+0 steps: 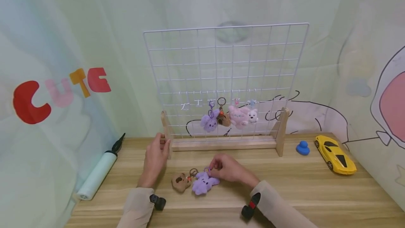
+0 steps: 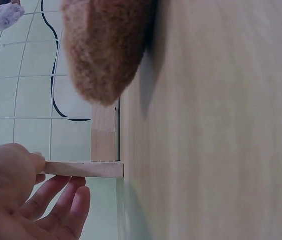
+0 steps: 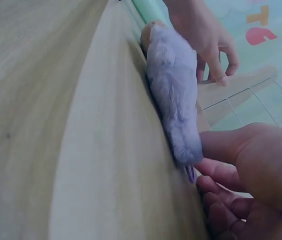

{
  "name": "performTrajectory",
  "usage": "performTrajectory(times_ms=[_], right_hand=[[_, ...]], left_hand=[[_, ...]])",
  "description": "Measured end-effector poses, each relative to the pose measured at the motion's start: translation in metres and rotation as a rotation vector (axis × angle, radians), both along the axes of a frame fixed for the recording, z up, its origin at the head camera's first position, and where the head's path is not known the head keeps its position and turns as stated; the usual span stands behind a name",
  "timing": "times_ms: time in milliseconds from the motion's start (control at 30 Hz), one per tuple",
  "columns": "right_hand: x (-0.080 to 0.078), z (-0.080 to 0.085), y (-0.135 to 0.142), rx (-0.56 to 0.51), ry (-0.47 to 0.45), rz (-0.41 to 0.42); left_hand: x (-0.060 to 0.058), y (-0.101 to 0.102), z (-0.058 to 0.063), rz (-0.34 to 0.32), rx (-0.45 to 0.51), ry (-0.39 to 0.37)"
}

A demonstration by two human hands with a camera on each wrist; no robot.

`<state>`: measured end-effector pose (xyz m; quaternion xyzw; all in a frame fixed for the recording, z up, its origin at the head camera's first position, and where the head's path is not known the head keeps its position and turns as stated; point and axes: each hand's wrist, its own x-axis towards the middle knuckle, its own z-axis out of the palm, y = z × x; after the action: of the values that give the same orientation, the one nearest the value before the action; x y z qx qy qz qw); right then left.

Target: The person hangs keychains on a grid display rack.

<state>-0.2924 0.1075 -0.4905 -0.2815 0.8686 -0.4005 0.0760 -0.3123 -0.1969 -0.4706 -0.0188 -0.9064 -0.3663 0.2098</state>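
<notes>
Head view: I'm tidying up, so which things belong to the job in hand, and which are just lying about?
Likely in the job:
tabletop purple plush keychain, at the right fingers;
brown plush keychain beside it;
grid rack, left fingers on its wooden support;
plush keychains hanging there.

Apparently just lying about:
pale green pump;
small blue object;
yellow toy car.

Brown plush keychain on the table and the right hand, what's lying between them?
The purple plush keychain lies on the tabletop between the brown plush keychain and the right hand, as the head view shows.
</notes>
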Motion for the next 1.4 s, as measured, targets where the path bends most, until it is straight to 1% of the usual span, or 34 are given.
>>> performTrajectory(times_ms=[167, 333, 433, 600, 767, 867, 1000, 1133, 1400], right_hand=[[0.001, 0.001, 0.002, -0.014, -0.005, -0.024], [-0.001, -0.005, 0.003, -0.051, -0.005, -0.042], [-0.004, -0.008, 0.003, -0.113, -0.04, -0.06], [-0.008, -0.005, 0.004, -0.26, -0.124, -0.097], [-0.01, 0.0, 0.005, -0.307, -0.143, -0.141], [-0.01, 0.004, 0.006, -0.343, -0.173, -0.174], [-0.009, 0.011, 0.006, -0.41, -0.194, -0.189], [-0.009, 0.02, 0.005, -0.457, -0.17, -0.177], [-0.006, 0.046, 0.001, -0.522, -0.128, -0.152]], left_hand=[[0.0, -0.001, -0.001, 0.001, -0.002, -0.004], [0.0, -0.002, -0.003, 0.0, 0.003, -0.011], [0.001, -0.002, -0.003, -0.004, 0.007, -0.006], [0.0, -0.003, -0.005, 0.001, 0.011, -0.007], [-0.001, -0.003, -0.005, 0.005, 0.012, 0.001], [-0.001, -0.003, -0.004, 0.0, 0.011, 0.008], [-0.001, -0.002, -0.003, -0.009, 0.01, 0.01], [0.0, -0.001, -0.002, -0.014, 0.015, 0.006], [0.0, -0.002, -0.001, -0.014, 0.013, 0.008]])
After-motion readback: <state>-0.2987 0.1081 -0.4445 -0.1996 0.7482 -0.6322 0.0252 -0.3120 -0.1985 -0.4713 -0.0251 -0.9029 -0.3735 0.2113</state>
